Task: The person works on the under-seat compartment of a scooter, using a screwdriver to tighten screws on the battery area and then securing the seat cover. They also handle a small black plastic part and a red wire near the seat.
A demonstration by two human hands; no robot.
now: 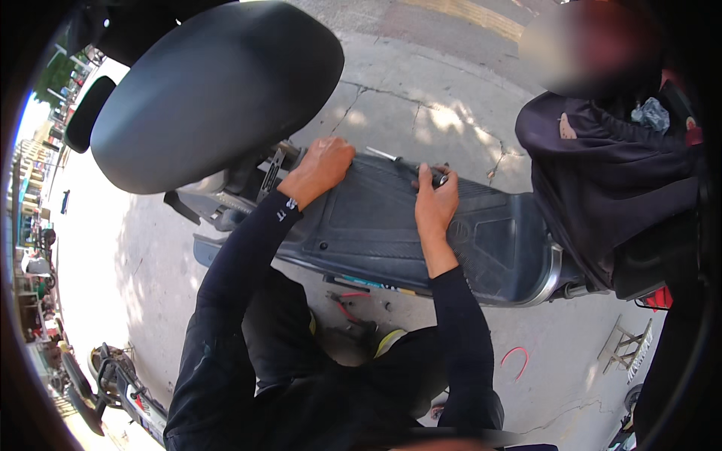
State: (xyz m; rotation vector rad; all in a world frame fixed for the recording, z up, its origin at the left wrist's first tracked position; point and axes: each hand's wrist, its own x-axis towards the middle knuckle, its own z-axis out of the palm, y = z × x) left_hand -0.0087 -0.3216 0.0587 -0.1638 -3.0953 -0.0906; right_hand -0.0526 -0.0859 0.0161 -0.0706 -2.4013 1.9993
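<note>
My right hand [436, 198] grips a screwdriver [386, 155] above frame centre, my left hand [323, 167] curls at the footboard [368, 218], whether pinching I cannot tell; screwdriver work seems the step, next needing careful aim.

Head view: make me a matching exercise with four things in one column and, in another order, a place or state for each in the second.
Column one
1. Screwdriver-like tool
2. Curved red strip
3. Seat
4. Left hand

Column two
A. Smooth and black, at the upper left of the picture
B. At the end of the dark footboard nearest the seat
C. Held in the right hand, its metal shaft pointing up and to the left in the picture
D. Lying on the pale ground

Right pairs: 1-C, 2-D, 3-A, 4-B
</note>
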